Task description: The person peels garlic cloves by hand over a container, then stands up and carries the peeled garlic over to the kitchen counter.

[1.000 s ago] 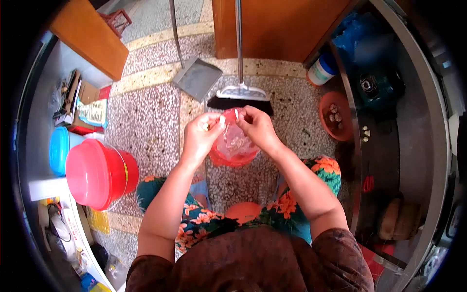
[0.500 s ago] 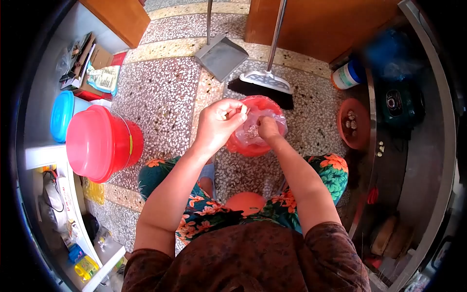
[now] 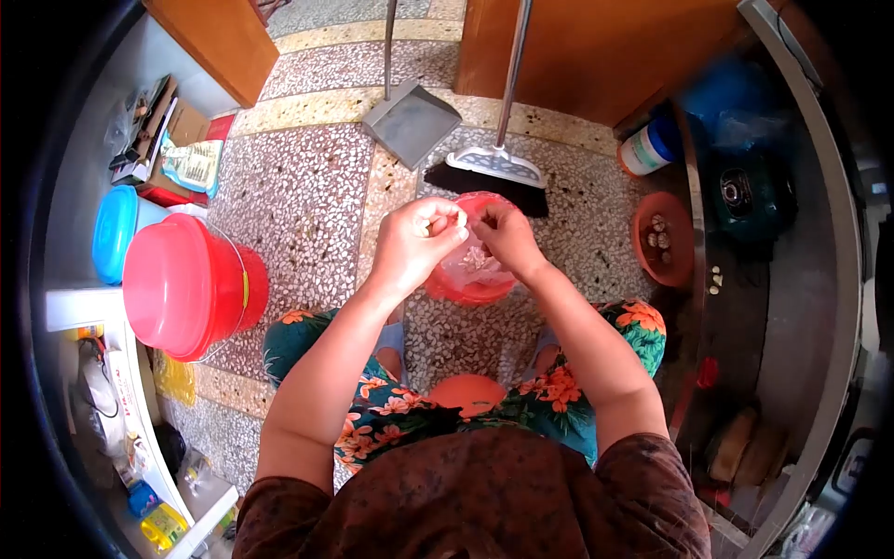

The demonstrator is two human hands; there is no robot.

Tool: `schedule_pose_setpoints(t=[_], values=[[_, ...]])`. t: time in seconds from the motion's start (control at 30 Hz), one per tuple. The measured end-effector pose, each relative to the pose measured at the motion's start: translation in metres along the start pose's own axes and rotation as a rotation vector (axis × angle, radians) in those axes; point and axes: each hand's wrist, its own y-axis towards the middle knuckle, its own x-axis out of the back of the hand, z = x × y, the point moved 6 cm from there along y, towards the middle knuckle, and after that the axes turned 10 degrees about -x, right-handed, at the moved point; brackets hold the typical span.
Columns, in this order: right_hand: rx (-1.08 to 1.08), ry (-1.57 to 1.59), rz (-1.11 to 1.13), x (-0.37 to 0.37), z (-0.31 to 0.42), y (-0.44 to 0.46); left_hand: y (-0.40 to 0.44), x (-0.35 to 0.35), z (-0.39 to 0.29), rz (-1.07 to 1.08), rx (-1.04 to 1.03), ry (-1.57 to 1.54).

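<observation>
My left hand (image 3: pixel 417 238) is closed on a small pale garlic clove (image 3: pixel 460 220) at its fingertips, with another pale piece showing inside the curled fingers. Close to it on the right, my right hand (image 3: pixel 509 240) has its fingers pinched together; anything between them is too small to make out. Both hands are above a red bin (image 3: pixel 470 293) lined with a clear plastic bag, where pale peelings (image 3: pixel 477 259) lie. To the right, a reddish-brown bowl (image 3: pixel 663 268) holds several whole garlic bulbs (image 3: pixel 658 239). A few loose cloves (image 3: pixel 715 279) lie on the ledge beside it.
A broom (image 3: pixel 494 168) and a grey dustpan (image 3: pixel 412 123) stand beyond the bin. At left are a red lidded bucket (image 3: pixel 182 289) and a blue-lidded container (image 3: pixel 116 233). A white tub with a blue lid (image 3: pixel 647 149) is at right, by the shelf. An orange stool (image 3: pixel 467 393) shows between my legs.
My right hand has come up out of the bin's bag to beside the left fingertips. My left hand still grips the clove. The view has shifted slightly.
</observation>
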Motion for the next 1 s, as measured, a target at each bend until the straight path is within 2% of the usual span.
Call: schedule_pose_setpoints(t=[0.07,0.1,0.17,0.2,0.27,0.33,0.4,0.43,0.6,0.77,1.0], values=[[-0.056,0.467,0.228,0.021,0.039,-0.03,-0.001,-0.004,-0.006,0.007,-0.017,-0.006],[-0.055,0.467,0.217,0.034,0.052,-0.043,-0.001,-0.006,-0.012,0.029,-0.044,0.056],[-0.105,0.722,0.358,0.048,0.068,-0.067,-0.002,-0.014,-0.02,0.047,-0.104,0.097],[-0.103,0.724,0.348,0.053,0.069,-0.073,-0.002,-0.016,-0.024,0.055,-0.108,0.095],[-0.054,0.709,0.377,0.058,0.076,-0.083,-0.003,-0.023,-0.035,0.18,-0.132,0.334],[-0.027,0.715,0.334,0.059,0.077,-0.083,-0.002,-0.028,-0.037,0.17,-0.149,0.339],[0.017,0.493,0.249,0.057,0.071,-0.081,-0.002,-0.034,-0.046,0.184,-0.236,0.442],[0.078,0.307,0.131,0.062,0.071,-0.079,-0.003,-0.036,-0.046,0.195,-0.236,0.445],[0.116,0.278,0.072,0.074,0.074,-0.084,-0.001,-0.048,-0.05,0.234,-0.319,0.628],[0.15,0.352,0.05,0.078,0.071,-0.084,0.003,-0.054,-0.046,0.209,-0.313,0.62],[0.264,0.148,-0.02,0.085,0.079,-0.088,0.006,-0.055,-0.044,0.216,-0.298,0.645]])
